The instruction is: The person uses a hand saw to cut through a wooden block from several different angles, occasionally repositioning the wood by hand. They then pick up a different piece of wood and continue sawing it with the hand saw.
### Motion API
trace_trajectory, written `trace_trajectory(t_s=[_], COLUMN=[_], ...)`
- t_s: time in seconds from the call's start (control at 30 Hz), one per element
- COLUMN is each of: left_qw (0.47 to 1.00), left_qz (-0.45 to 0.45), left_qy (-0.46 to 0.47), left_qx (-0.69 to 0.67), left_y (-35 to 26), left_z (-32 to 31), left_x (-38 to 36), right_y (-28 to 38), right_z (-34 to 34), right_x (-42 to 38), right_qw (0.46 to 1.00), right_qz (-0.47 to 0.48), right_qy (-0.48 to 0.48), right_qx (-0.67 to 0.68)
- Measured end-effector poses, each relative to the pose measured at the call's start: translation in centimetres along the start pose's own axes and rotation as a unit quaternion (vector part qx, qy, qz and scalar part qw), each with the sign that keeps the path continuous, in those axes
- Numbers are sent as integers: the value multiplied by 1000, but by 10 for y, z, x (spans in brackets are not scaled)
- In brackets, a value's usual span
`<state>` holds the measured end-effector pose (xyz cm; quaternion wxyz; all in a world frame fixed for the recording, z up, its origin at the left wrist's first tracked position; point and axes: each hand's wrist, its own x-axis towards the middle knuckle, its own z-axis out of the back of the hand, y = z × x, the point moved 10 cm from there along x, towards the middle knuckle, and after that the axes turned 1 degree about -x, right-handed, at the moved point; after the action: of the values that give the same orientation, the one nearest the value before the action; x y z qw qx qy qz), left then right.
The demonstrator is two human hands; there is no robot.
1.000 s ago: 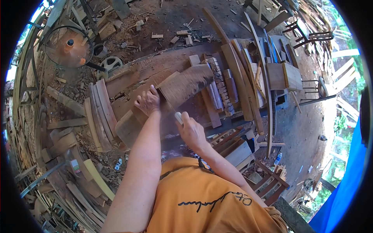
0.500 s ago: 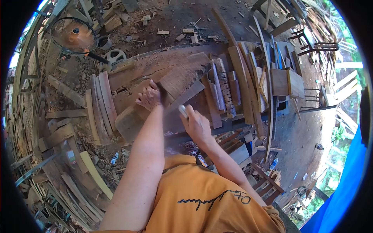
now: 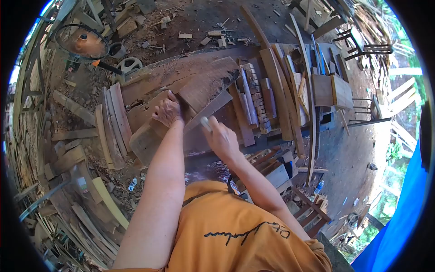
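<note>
A broad brown board (image 3: 204,88) lies slanted across the workbench (image 3: 158,75), with a rough, dark broken edge at its upper right. My left hand (image 3: 167,110) presses with bent fingers at the board's lower left end, on a piece of wood there. To the right of it, my right hand (image 3: 220,137) is closed round a small pale object (image 3: 206,123), whose kind I cannot make out. A narrow greyish strip of wood (image 3: 213,108) runs along the board's lower edge, just above my right hand.
Long planks (image 3: 276,90) lie side by side on the bench's right part. Curved slats (image 3: 118,109) rest at its left end. A stool (image 3: 358,45) stands at the upper right, and a round mesh guard (image 3: 81,41) at the upper left.
The whole view has shifted slightly, so bench and hands appear a little further left. My right hand still grips the pale object, and my left hand stays at the board's end.
</note>
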<state>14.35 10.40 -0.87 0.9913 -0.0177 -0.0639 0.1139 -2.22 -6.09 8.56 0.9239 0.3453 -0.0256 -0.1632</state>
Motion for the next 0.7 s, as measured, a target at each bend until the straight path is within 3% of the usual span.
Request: trace_trajectory(t_s=[0.2, 0.43, 0.6, 0.7], left_qw=[1000, 1000, 1000, 1000], left_qz=[8, 8, 16, -1], left_qy=[3, -2, 0, -15], left_qx=[-22, -5, -21, -15], left_y=[-5, -2, 1, -2], left_z=[11, 0, -6, -2], left_x=[0, 3, 2, -1], right_y=[-23, -17, -16, -28], right_z=[73, 3, 60, 62], right_x=[-100, -11, -81, -103], right_qw=[999, 1000, 1000, 997], right_qz=[-44, -4, -27, -59], right_qy=[31, -6, 7, 50], right_qx=[0, 28, -7, -14])
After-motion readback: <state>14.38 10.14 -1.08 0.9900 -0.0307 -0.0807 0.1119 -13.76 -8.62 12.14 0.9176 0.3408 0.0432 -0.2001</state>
